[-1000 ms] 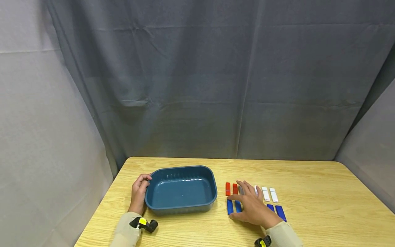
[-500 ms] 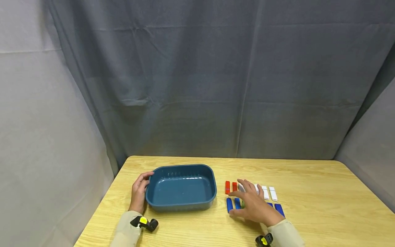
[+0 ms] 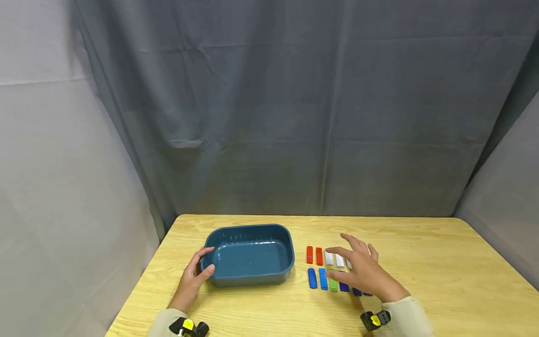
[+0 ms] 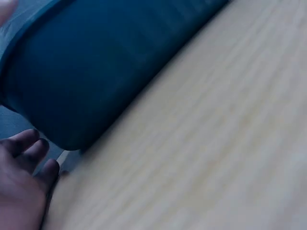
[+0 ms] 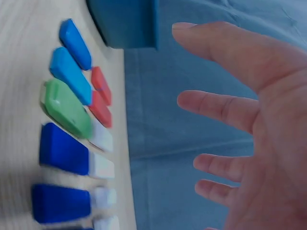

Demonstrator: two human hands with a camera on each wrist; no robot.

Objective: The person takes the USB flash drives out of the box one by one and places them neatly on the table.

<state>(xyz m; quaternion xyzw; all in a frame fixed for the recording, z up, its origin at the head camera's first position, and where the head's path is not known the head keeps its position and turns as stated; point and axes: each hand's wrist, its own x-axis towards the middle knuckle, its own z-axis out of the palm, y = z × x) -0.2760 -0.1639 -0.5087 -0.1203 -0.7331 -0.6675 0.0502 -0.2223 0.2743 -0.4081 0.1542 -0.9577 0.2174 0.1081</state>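
My left hand [image 3: 189, 283] is at the left end of a dark teal plastic tub [image 3: 249, 282], thumb and forefinger spread at its rim. In the left wrist view its fingers [image 4: 29, 148] lie loosely bent near the tub's corner; whether they touch is unclear. My right hand [image 3: 370, 276] hovers with spread fingers over two rows of small flat sticks, perhaps USB sticks, and holds nothing. The back row has red sticks [image 3: 309, 255] and white sticks [image 3: 329, 258]. In front lie a blue stick [image 3: 312, 278], a light blue one, a green stick [image 3: 333, 284] and dark blue sticks [image 5: 62, 149], partly hidden.
The tub stands on a light wooden table [image 3: 261, 313], left of the sticks, and nothing shows inside it. A grey curtain [image 3: 252, 117] hangs behind the table's far edge, with pale cloth walls [image 3: 63, 187] at the sides.
My right hand has moved right and lifted away from the sticks, uncovering the green one. My left hand has shifted its hold, with the thumb now spread out over the tub's rim.
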